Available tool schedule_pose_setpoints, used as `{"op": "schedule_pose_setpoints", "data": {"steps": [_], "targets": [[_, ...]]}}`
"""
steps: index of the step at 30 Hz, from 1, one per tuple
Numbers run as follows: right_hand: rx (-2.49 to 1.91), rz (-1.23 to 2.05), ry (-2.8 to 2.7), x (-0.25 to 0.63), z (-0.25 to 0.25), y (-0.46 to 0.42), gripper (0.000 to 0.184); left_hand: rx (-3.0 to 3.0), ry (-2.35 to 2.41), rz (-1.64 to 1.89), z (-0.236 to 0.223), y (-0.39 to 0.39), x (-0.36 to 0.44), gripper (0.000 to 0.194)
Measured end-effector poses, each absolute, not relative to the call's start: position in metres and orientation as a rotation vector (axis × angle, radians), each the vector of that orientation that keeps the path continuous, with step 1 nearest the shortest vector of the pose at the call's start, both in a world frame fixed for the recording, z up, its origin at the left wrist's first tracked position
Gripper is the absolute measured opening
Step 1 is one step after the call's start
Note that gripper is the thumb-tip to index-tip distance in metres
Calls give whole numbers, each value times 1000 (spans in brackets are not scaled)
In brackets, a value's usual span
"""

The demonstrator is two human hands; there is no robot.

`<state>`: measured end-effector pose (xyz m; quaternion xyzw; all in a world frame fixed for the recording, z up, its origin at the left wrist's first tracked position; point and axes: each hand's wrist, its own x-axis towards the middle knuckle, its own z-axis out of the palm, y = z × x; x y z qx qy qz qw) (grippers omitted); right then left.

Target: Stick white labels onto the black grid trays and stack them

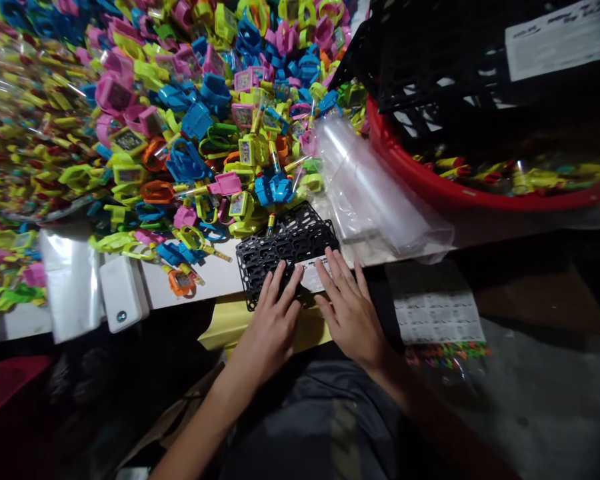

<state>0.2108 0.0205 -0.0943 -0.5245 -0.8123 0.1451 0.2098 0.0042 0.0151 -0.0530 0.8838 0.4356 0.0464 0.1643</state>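
Note:
A black perforated plastic tray point(275, 250) lies at the table's near edge in front of me, with a white printed label point(311, 275) on its right part. My left hand point(275, 320) rests with its fingers spread on the tray's near side. On the label lies my right hand point(350, 307), fingers stretched out and apart. Neither hand grips anything. Yellow paper or card point(235, 320) shows beneath the hands at the edge. Just beyond the tray, a blue toy watch point(275, 188) lies among many others.
Colourful toy watches point(195, 127) pile across the table. Clear plastic bags point(370, 187) lie right of the tray, beside a red basin point(410, 167) with black trays point(445, 60) over it. A white power bank point(123, 293) sits at left. A printed label sheet point(437, 307) hangs lower right.

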Motion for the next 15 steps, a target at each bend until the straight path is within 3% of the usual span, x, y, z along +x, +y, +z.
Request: {"op": "schedule_pose_setpoints", "data": {"steps": [11,15], "targets": [[-1021,379,-2592,230,-91,10,51,2531,1285,131,-59,13,9,81],[-848,498,-2417,248,-80,12,44,2553,1294,132,-61,12,8,60]]}}
